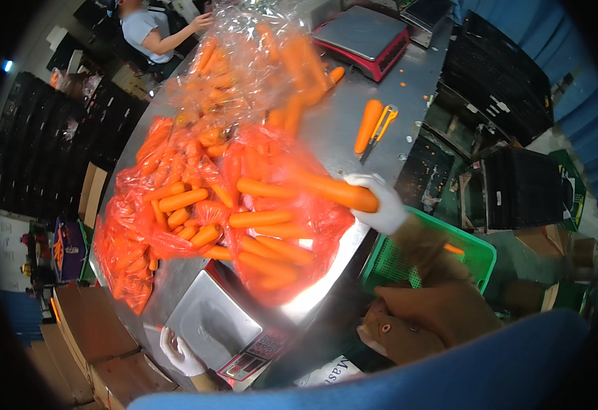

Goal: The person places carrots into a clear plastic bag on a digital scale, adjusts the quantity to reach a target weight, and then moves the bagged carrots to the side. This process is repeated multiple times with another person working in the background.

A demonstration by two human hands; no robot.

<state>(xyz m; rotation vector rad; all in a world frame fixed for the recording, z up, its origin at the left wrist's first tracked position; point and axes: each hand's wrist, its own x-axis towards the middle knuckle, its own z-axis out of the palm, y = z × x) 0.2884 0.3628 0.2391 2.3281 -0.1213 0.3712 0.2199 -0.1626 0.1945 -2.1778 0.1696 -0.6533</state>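
My right hand (pixel 381 205), in a white glove, grips a large carrot (pixel 337 189) over the right side of an open red plastic bag (pixel 324 256) of carrots. My left hand (pixel 181 353), gloved too, has its fingers apart and holds nothing; it is beside the steel plate of a digital scale (pixel 217 312) with a red base. More red bags of carrots (pixel 130 261) lie to the left. Beyond them is a clear plastic bag (pixel 247 66) with a heap of carrots. A single carrot (pixel 368 125) lies beside a yellow utility knife (pixel 381 128) on the metal table (pixel 340 133).
A second scale (pixel 363 38) stands at the table's far side. A green plastic crate (pixel 442 225) is below the table at right, with black crates (pixel 514 184) beyond. Cardboard boxes (pixel 94 318) are at lower left. A person (pixel 150 33) is at the table's far left side.
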